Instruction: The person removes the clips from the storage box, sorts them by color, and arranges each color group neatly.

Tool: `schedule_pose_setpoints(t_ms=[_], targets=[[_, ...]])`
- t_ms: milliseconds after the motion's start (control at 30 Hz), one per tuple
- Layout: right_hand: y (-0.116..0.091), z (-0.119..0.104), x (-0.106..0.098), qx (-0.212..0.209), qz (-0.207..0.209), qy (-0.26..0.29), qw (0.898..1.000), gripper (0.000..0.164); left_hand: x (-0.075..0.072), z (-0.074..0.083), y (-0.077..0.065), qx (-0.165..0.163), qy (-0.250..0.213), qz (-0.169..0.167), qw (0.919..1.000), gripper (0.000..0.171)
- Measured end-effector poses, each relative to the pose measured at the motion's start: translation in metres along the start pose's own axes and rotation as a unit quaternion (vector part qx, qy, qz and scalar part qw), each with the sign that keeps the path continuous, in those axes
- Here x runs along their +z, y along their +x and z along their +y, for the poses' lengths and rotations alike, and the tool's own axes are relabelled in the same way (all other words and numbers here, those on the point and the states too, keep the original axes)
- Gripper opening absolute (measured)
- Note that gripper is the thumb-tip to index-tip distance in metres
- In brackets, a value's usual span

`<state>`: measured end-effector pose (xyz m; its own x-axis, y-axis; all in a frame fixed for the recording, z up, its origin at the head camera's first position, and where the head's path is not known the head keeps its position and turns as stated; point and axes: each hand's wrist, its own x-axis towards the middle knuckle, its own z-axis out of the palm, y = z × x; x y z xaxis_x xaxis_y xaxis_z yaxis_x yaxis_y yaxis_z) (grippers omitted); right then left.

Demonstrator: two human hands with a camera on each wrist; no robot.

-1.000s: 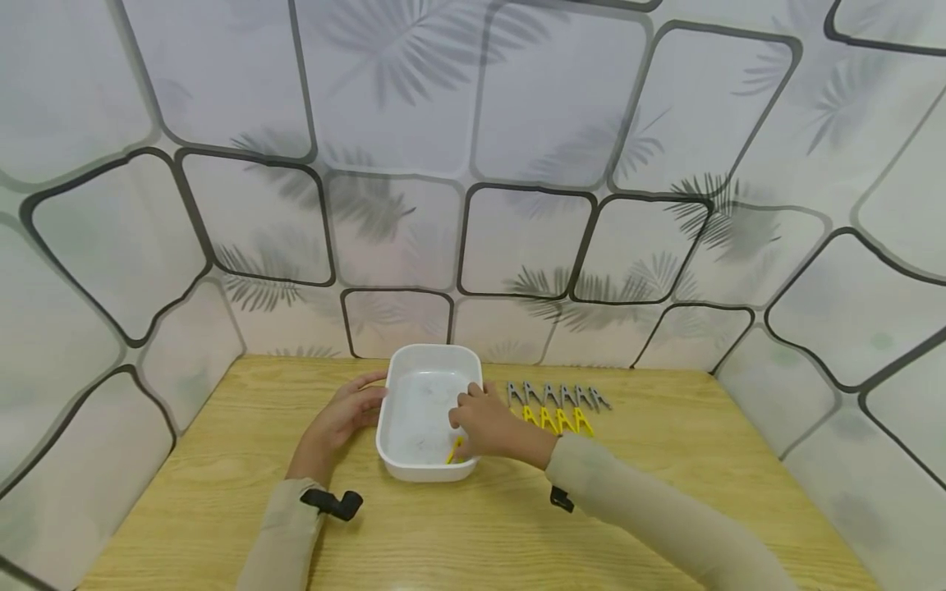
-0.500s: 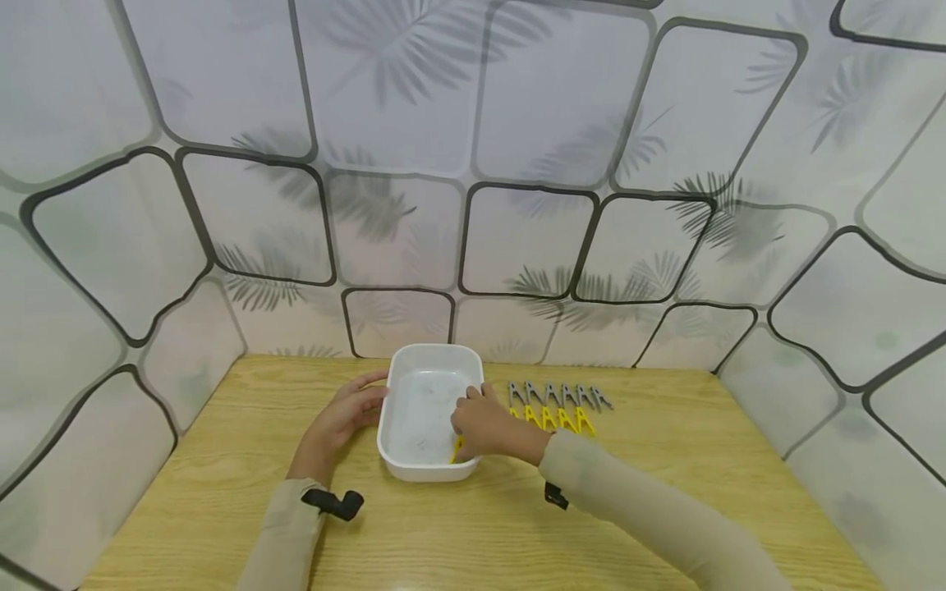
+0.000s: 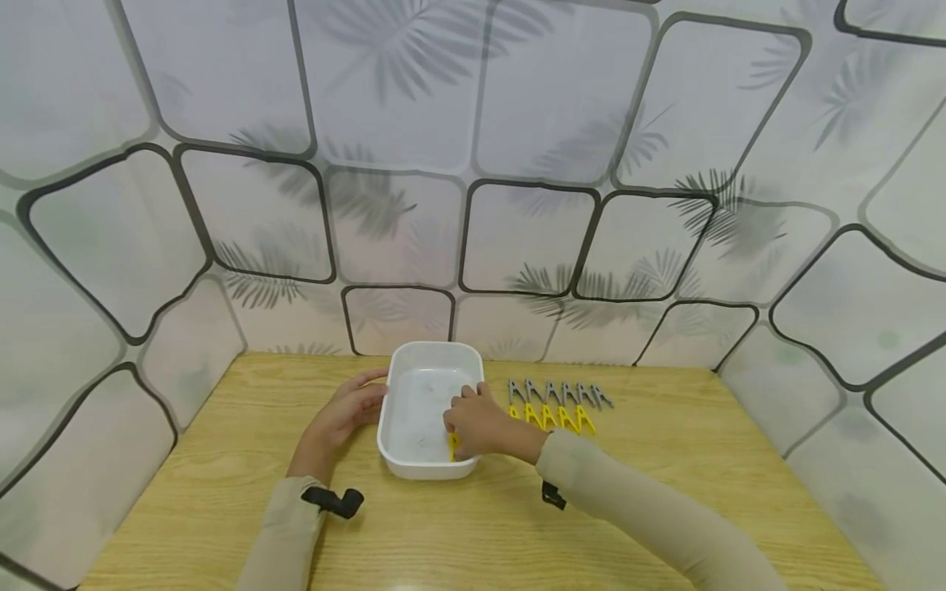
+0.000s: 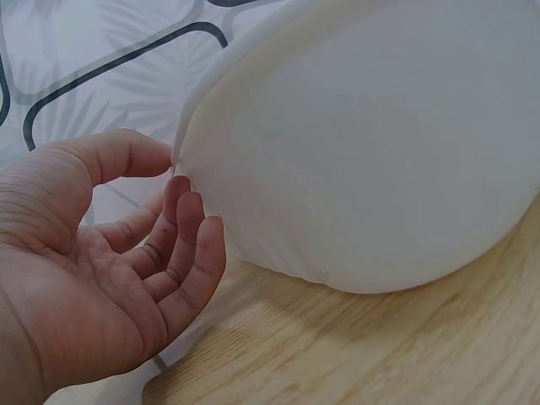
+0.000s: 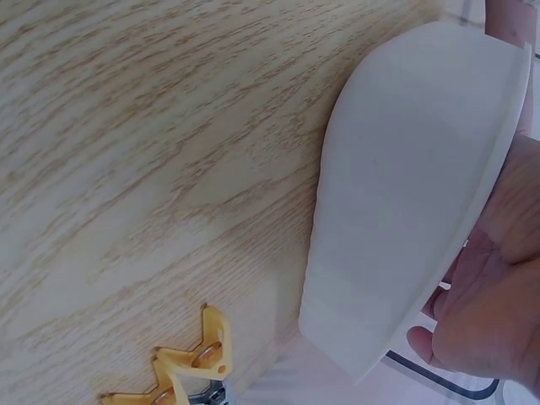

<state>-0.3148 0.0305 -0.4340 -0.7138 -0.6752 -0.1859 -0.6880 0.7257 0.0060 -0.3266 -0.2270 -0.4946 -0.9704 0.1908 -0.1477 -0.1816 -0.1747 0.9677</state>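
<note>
A white plastic basin [image 3: 421, 471] stands on the wooden table. At its left side my left hand [image 3: 344, 419] holds the rim, thumb tip at the edge and the other fingers [image 4: 187, 211] curved against the outer wall. My right hand [image 3: 484, 423] reaches over the right rim into the basin, fingers curled down. Between its fingertips a yellow clothespin [image 3: 454, 450] shows, partly covered by the hand. In the right wrist view the basin wall [image 5: 405, 177] hides most of the fingers of my right hand [image 5: 489, 295].
Right of the basin lies a row of grey clothespins [image 3: 550, 392], with a row of yellow clothespins [image 3: 565, 419] just in front. The wooden table [image 3: 414, 533] meets a patterned backdrop [image 3: 399, 230] behind and at both sides.
My right hand has shifted slightly left inside the basin. The yellow clothespin has turned from slanted to nearly upright in the head view. My left hand stays put.
</note>
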Motion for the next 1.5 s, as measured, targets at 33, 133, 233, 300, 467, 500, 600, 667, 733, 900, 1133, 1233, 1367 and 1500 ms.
schedule_pose_setpoints(t_ms=[33, 133, 233, 300, 467, 500, 600, 667, 733, 900, 1133, 1233, 1367, 1500], targets=[[0.0, 0.0, 0.0, -0.001, 0.001, 0.0, 1.0, 0.029, 0.0, 0.0, 0.0, 0.0, 0.001, 0.0, 1.0, 0.057], [0.001, 0.0, 0.001, -0.003, 0.008, -0.001, 1.0, 0.029, 0.0, 0.0, -0.001, 0.0, 0.003, 0.0, 1.0, 0.057], [0.002, 0.0, 0.003, -0.007, 0.014, -0.004, 1.0, 0.029, 0.0, 0.001, -0.001, -0.001, 0.005, -0.002, 1.0, 0.057], [0.003, 0.0, 0.004, -0.009, 0.015, -0.005, 1.0, 0.029, 0.0, 0.001, -0.001, -0.002, 0.004, -0.002, 1.0, 0.057], [0.005, 0.0, 0.004, -0.009, 0.01, -0.004, 1.0, 0.031, -0.001, 0.001, -0.001, -0.005, 0.002, -0.004, 1.0, 0.058], [0.005, 0.0, 0.004, -0.009, 0.008, -0.003, 1.0, 0.032, -0.001, 0.001, -0.001, -0.006, 0.002, -0.003, 1.0, 0.057], [0.006, -0.001, 0.004, -0.008, 0.008, -0.004, 1.0, 0.031, -0.001, 0.0, 0.0, -0.006, 0.001, -0.004, 1.0, 0.058], [0.006, -0.001, 0.005, -0.009, 0.011, -0.008, 1.0, 0.03, -0.001, 0.0, 0.0, -0.006, 0.002, -0.004, 1.0, 0.058], [0.006, -0.001, 0.005, -0.009, 0.016, -0.012, 1.0, 0.029, -0.002, 0.0, 0.0, -0.004, 0.006, -0.007, 1.0, 0.058], [0.006, -0.003, 0.003, -0.009, 0.027, -0.013, 1.0, 0.03, -0.001, 0.001, -0.001, -0.003, 0.01, -0.006, 0.9999, 0.058], [0.006, -0.001, 0.001, -0.012, 0.058, -0.022, 0.998, 0.033, 0.001, 0.002, -0.001, -0.004, 0.002, -0.006, 1.0, 0.056], [0.005, 0.002, -0.002, -0.02, 0.087, -0.025, 0.996, 0.034, 0.001, 0.002, -0.001, 0.0, -0.001, -0.012, 0.9999, 0.056], [0.002, 0.004, -0.009, -0.033, 0.127, -0.028, 0.991, 0.033, 0.0, 0.002, -0.001, 0.003, 0.0, -0.017, 0.9998, 0.058], [-0.002, 0.008, -0.019, -0.037, 0.144, -0.034, 0.988, 0.03, -0.001, 0.002, -0.002, 0.004, 0.005, -0.02, 0.9998, 0.059]])
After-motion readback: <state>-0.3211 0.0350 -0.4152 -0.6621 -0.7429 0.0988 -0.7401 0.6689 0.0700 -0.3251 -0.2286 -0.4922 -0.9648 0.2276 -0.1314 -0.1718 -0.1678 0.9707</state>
